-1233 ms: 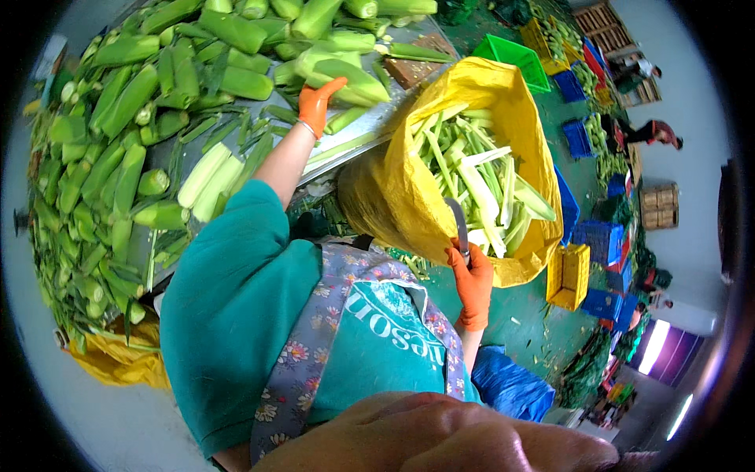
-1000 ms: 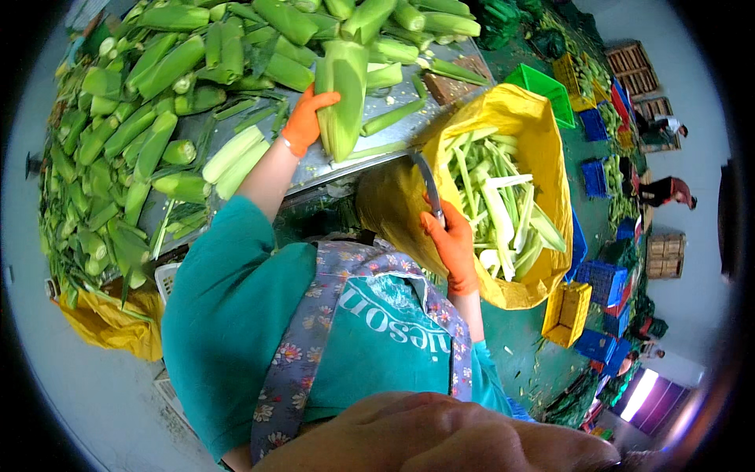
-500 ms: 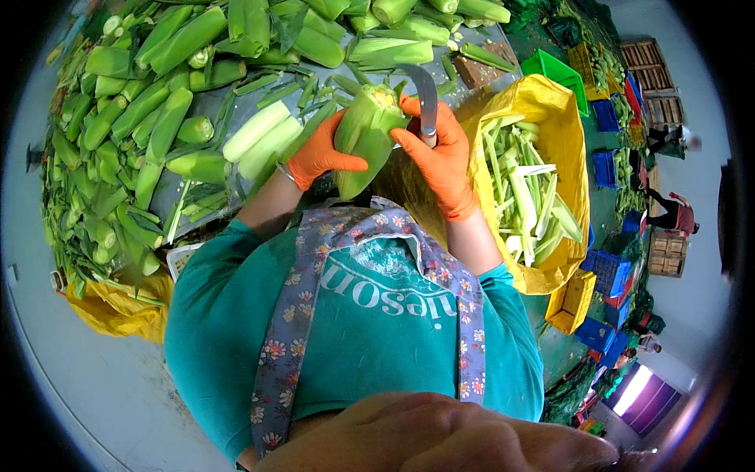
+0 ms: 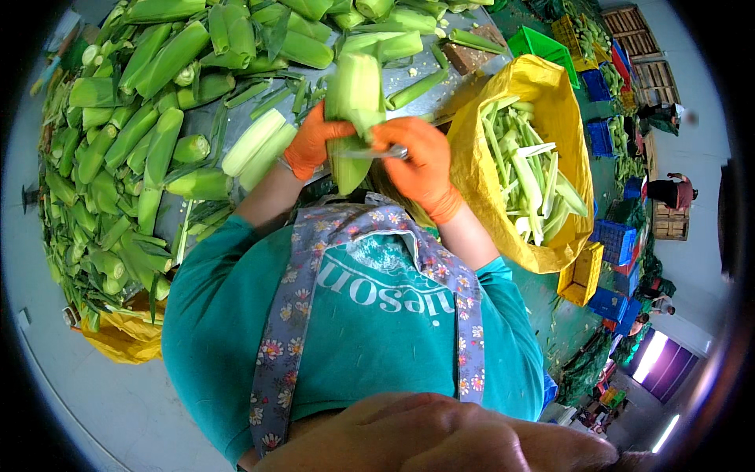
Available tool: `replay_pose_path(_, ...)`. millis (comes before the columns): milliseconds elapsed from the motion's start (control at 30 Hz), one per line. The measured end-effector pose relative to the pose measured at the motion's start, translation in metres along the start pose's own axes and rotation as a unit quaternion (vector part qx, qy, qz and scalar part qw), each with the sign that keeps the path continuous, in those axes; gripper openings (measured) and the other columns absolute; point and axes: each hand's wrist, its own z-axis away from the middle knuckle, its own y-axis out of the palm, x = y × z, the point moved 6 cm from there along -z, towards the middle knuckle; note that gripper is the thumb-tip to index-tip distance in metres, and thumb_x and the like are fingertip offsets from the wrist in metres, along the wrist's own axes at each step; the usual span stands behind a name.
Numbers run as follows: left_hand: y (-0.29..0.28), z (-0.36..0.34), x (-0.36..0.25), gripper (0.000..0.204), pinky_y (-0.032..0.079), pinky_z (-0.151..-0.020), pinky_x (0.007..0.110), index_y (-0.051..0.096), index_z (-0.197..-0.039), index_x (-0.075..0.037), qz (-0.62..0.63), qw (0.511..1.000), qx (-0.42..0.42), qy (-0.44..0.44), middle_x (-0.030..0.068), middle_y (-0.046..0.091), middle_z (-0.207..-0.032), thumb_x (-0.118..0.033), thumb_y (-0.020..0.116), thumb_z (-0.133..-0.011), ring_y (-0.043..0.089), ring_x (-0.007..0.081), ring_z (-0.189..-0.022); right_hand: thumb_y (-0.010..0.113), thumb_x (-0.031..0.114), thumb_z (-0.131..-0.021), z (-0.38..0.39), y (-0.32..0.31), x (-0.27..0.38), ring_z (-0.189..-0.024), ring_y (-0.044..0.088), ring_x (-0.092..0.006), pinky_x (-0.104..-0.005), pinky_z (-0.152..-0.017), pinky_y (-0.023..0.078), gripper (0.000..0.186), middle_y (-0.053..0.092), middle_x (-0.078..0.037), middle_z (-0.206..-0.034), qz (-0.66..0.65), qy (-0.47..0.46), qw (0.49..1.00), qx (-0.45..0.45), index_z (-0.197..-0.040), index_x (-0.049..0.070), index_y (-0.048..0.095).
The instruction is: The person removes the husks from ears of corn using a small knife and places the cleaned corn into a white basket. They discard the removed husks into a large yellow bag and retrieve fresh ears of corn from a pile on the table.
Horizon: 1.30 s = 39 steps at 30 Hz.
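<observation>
An upright ear of corn (image 4: pixel 354 86), its pale husk partly showing and slightly blurred, is in my left hand (image 4: pixel 314 141), which wears an orange glove. My right hand (image 4: pixel 417 165), also gloved, is closed on a knife (image 4: pixel 397 152) whose blade lies across the lower part of the ear; its fingertips touch the husk. Behind them a metal table (image 4: pixel 204 118) bears a large pile of green corn (image 4: pixel 157 71) and two pale ears (image 4: pixel 255 145). A yellow sack (image 4: pixel 558 102) of cut husks stands just right of my right hand.
A wooden block (image 4: pixel 480 47) lies at the table's right end. Past the sack are a green crate (image 4: pixel 543 51), blue crates (image 4: pixel 613 240) and a yellow crate (image 4: pixel 578 275) on the floor. Co-workers (image 4: pixel 668 190) are farther right. Another yellow sack (image 4: pixel 118 338) is at the lower left.
My left hand has drawn the ear off the pile toward my body. My right hand has moved from beside the sack to the ear, and the knife blade has swung down across it.
</observation>
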Motion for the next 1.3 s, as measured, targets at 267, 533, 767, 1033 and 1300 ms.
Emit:
replay_pose_path(267,0.005,-0.009,0.015,0.068,0.049,-0.098,0.034,0.048,-0.140,-0.004,0.124,0.991,0.032,-0.044,0.0083,0.060,-0.129,-0.055,0.056,-0.095,0.060,0.0196,-0.114,0.073,0.007,-0.084,-0.003,0.003,-0.030,-0.083,0.060,-0.0182,-0.0312,-0.077,0.049,0.022,0.066,-0.005,-0.094,-0.180,0.174,0.961,-0.115,-0.104,0.004,0.065)
replay_pose_path(533,-0.041,-0.047,-0.009,0.078,0.051,-0.097,0.044,0.052,-0.136,-0.013,0.226,0.971,-0.071,0.023,0.0102,0.060,-0.128,-0.075,0.043,-0.090,0.060,0.0254,-0.115,0.065,0.032,-0.093,0.047,-0.055,-0.046,-0.061,0.049,-0.0078,-0.0231,-0.055,0.039,0.021,0.054,0.002,-0.072,-0.220,0.406,0.862,-0.209,-0.091,0.012,0.057)
replay_pose_path(767,0.014,-0.107,-0.031,0.082,0.054,-0.092,0.043,0.054,-0.130,-0.003,0.236,0.970,-0.046,0.019,0.0151,0.065,-0.120,-0.074,0.045,-0.090,0.065,0.0280,-0.106,0.065,0.021,-0.096,0.122,-0.253,-0.081,-0.083,0.059,-0.0086,-0.0230,-0.076,0.048,0.018,0.065,-0.002,-0.095,-0.023,0.351,0.817,-0.457,-0.105,0.005,0.064)
replay_pose_path(1033,0.223,-0.143,0.026,0.060,0.052,-0.088,0.029,0.054,-0.131,-0.004,-0.007,0.985,0.170,0.037,0.0054,0.064,-0.115,-0.028,0.081,-0.083,0.062,0.0146,-0.103,0.074,0.024,-0.089,0.068,-0.209,-0.058,-0.087,0.060,-0.0103,-0.0254,-0.077,0.047,0.042,0.069,-0.005,-0.105,-0.116,0.348,0.887,-0.281,-0.126,0.006,0.065)
replay_pose_path(1300,0.293,-0.177,0.070,0.088,0.044,-0.101,0.034,0.043,-0.141,-0.005,-0.221,0.934,0.233,0.159,0.0077,0.058,-0.128,-0.027,0.091,-0.070,0.057,0.0186,-0.114,0.072,0.004,-0.087,0.117,-0.266,-0.074,-0.091,0.060,-0.0115,-0.0242,-0.081,0.045,0.020,0.065,-0.002,-0.106,-0.104,0.171,0.910,-0.363,-0.107,0.003,0.071)
